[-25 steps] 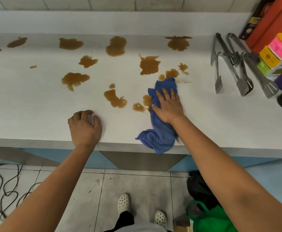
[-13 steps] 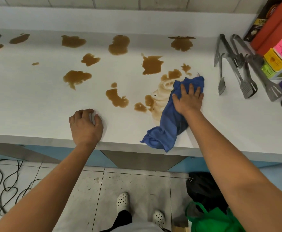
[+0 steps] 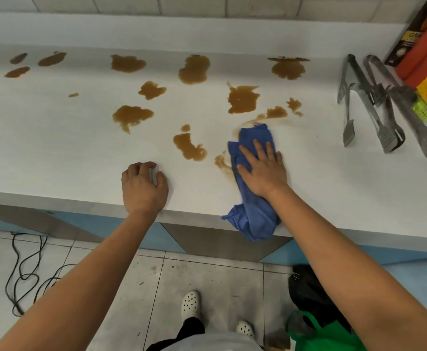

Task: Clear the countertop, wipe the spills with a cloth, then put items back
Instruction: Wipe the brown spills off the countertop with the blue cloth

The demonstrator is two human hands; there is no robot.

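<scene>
**Wipe in progress; most spills remain**

Right hand (image 3: 263, 171), fingers flat, presses the blue cloth (image 3: 251, 198) at the countertop (image 3: 55, 153) front edge, having swept back from the right. Smear reduced. Left hand (image 3: 144, 187) curled, contents unclear. Brown spills (image 3: 192, 69) persist beyond.

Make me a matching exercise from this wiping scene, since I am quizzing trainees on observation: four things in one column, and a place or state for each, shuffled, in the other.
Things:
1. blue cloth
2. left hand
3. metal tongs
4. green bag

Places or states:
A. on the floor, below the counter
B. pressed flat under the right hand, one end hanging over the counter edge
C. lying at the right end of the countertop
D. fingers curled, resting near the front edge

Pairs: 1-B, 2-D, 3-C, 4-A
</scene>
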